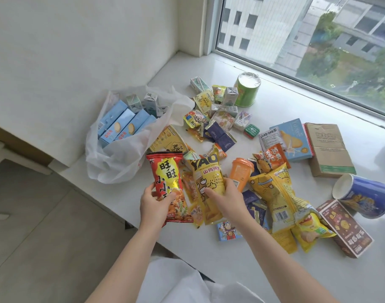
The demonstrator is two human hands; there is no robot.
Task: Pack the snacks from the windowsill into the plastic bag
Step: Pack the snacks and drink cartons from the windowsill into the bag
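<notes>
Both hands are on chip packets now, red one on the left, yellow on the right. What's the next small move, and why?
Probably lift both toward the white plastic bag. The left hand grips the red foil snack packet, the right hand the yellow YAO chip packet, and the bag gapes open just left of them, with room above its blue boxes.

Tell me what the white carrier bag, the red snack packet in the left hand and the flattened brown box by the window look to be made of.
White carrier bag: thin, translucent plastic film; the blue boxes inside show through and it crumples softly.
Red snack packet, in the left hand's grip: glossy printed film, probably foil-lined, judging by its shiny gold glints.
Flattened brown box: matte, uncoated cardboard with visible fold creases.
</notes>
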